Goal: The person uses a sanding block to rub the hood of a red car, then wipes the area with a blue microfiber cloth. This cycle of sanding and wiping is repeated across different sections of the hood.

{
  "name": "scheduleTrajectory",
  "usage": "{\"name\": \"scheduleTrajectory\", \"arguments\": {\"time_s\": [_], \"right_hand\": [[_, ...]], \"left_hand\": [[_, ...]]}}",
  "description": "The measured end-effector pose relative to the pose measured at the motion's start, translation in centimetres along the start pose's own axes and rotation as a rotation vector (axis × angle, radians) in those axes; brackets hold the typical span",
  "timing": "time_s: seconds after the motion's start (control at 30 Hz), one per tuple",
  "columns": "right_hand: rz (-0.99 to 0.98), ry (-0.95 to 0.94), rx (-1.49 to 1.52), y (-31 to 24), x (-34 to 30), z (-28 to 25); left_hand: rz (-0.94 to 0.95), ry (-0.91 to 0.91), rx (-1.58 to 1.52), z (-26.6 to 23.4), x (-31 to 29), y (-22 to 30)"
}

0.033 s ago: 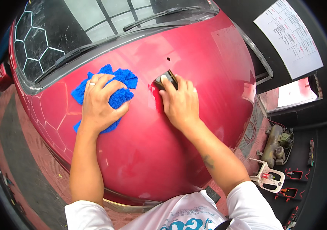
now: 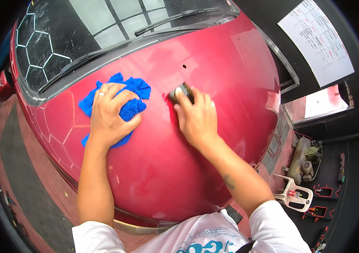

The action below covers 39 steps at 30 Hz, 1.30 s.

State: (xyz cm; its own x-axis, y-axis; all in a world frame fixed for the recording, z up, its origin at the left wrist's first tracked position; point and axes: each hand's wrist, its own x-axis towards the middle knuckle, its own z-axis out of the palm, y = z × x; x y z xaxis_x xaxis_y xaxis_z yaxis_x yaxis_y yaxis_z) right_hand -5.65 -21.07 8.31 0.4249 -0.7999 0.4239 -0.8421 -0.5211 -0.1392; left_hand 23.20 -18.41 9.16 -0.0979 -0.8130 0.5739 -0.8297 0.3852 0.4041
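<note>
Under my left hand (image 2: 111, 111) is a bunched blue microfiber cloth (image 2: 138, 87), gripped by the curled fingers and resting on the red car hood (image 2: 145, 177). To the right, my right hand (image 2: 198, 114) pinches a small dark block (image 2: 184, 93) and presses it to the paint. A brighter, wet-looking red streak (image 2: 173, 114) runs beside the block, between the two hands. The block's underside is hidden against the hood. A small dark hole (image 2: 184, 66) shows in the hood beyond it.
The windshield with its wiper (image 2: 179, 19) lies beyond the hood, and a side mirror (image 2: 3, 85) sticks out far left. On the right are a wall sheet (image 2: 317, 44), an air compressor (image 2: 303, 162) and a white plastic stool (image 2: 291, 194).
My right hand and the dark block have shifted slightly toward me and are a little blurred. The left hand and the cloth have hardly moved.
</note>
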Motion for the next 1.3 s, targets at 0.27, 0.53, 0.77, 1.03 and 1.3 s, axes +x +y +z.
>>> {"name": "scheduleTrajectory", "arguments": {"time_s": [0.27, 0.53, 0.77, 1.03, 1.3], "right_hand": [[-0.001, 0.060, -0.026, 0.6, 1.3, 0.4], [-0.033, 0.146, 0.013, 0.6, 0.3, 0.8], [-0.074, -0.102, -0.002, 0.9, 0.8, 0.1], [-0.033, -0.163, -0.013, 0.4, 0.3, -0.3], [-0.087, -0.021, 0.000, 0.7, 0.2, -0.1]], "left_hand": [[0.005, 0.016, 0.002, 0.3, 0.5, -0.3], [-0.016, 0.006, -0.005, 0.3, 0.6, 0.2], [-0.003, 0.005, 0.000, 0.2, 0.8, 0.1], [0.015, 0.002, -0.002, 0.2, 1.0, -0.1], [0.003, 0.006, 0.005, 0.1, 1.0, 0.1]]}}
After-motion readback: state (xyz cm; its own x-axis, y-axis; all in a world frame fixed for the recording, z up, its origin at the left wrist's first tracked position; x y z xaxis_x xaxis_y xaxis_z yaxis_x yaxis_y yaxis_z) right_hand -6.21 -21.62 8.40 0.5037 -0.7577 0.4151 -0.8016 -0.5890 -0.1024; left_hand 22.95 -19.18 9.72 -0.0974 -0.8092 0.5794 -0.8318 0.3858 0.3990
